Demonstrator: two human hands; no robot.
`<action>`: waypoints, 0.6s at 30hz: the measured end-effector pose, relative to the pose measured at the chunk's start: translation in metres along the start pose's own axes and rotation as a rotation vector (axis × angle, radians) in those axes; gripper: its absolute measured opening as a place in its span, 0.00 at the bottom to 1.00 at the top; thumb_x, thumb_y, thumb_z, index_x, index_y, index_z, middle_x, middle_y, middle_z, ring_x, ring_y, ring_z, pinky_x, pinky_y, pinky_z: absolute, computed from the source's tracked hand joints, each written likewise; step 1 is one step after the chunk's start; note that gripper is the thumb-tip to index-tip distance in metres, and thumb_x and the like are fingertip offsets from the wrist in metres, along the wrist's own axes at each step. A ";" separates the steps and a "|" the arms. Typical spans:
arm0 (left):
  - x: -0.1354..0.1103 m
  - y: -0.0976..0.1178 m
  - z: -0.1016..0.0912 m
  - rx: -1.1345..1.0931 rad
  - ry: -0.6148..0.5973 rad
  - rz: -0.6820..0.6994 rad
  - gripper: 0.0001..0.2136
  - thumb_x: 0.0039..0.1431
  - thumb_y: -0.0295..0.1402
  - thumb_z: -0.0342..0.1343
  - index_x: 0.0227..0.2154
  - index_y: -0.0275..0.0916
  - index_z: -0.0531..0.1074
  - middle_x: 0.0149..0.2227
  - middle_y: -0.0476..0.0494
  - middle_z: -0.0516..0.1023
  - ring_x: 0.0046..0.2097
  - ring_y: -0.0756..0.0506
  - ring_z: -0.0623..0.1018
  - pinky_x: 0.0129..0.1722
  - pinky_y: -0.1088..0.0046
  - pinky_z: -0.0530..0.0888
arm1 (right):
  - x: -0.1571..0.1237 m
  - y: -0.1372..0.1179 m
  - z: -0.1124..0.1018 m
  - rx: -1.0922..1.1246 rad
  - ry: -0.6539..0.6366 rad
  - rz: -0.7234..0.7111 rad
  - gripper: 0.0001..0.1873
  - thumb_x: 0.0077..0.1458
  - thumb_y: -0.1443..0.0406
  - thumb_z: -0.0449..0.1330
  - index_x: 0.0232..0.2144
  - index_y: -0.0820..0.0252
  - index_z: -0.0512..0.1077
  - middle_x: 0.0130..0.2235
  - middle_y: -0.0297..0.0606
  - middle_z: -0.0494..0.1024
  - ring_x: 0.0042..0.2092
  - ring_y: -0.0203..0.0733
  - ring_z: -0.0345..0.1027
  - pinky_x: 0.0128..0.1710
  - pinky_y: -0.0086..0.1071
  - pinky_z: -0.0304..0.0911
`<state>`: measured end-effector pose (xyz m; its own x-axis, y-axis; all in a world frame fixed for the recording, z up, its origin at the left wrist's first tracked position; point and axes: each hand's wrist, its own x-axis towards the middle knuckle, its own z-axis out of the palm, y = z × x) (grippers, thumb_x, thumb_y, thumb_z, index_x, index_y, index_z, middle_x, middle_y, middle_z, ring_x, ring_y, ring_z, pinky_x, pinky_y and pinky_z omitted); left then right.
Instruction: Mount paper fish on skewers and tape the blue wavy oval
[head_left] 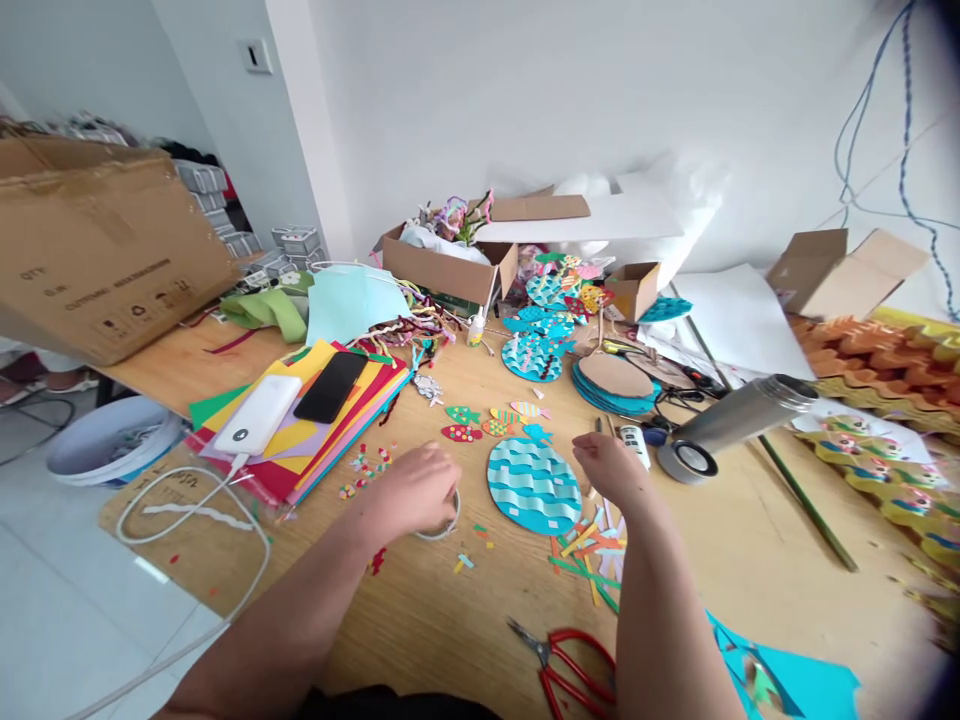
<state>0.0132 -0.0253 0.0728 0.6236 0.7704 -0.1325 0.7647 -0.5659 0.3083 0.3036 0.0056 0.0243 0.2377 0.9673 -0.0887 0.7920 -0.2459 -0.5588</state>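
Observation:
My left hand (420,487) is closed, its fingers curled round a thin white ring that looks like a roll of tape (437,530); most of the roll is hidden. My right hand (611,465) is pinched closed beside the blue oval card (534,487); anything in its fingertips is too small to make out. Light-blue wavy paper strips run across this card, with small pale squares near its lower edge. Just above lie several paper fish, among them a red one (461,433) and a blue one (538,433). Cut paper strips (592,550) lie below the right hand.
Red-handled scissors (551,650) lie near the front edge. At left, a phone (331,387) and a white power bank (259,415) rest on coloured sheets. A glue bottle (476,328), a stack of round cards (615,380) and a steel flask (735,425) stand farther back.

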 end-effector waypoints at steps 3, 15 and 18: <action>-0.021 -0.005 0.027 0.064 -0.069 -0.021 0.05 0.49 0.32 0.60 0.29 0.36 0.74 0.36 0.40 0.76 0.45 0.39 0.72 0.48 0.64 0.66 | -0.009 -0.019 -0.003 0.011 -0.010 -0.088 0.08 0.50 0.66 0.57 0.33 0.62 0.74 0.36 0.47 0.80 0.39 0.49 0.73 0.38 0.37 0.64; -0.034 -0.007 0.042 -0.153 0.186 0.017 0.07 0.50 0.21 0.51 0.25 0.38 0.68 0.30 0.47 0.72 0.42 0.44 0.70 0.48 0.65 0.64 | -0.067 -0.101 0.023 0.168 -0.352 -0.714 0.07 0.53 0.70 0.58 0.31 0.57 0.76 0.33 0.35 0.75 0.36 0.37 0.68 0.38 0.31 0.61; -0.036 0.000 0.034 -0.171 0.173 0.027 0.07 0.51 0.21 0.50 0.25 0.38 0.68 0.31 0.46 0.72 0.42 0.44 0.70 0.44 0.67 0.66 | -0.076 -0.104 0.031 0.118 -0.440 -0.783 0.09 0.54 0.72 0.57 0.32 0.56 0.76 0.33 0.35 0.73 0.38 0.37 0.67 0.39 0.30 0.60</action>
<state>-0.0039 -0.0628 0.0455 0.5950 0.8029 0.0368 0.7003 -0.5403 0.4665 0.1859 -0.0407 0.0639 -0.6009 0.7972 0.0587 0.5679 0.4774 -0.6705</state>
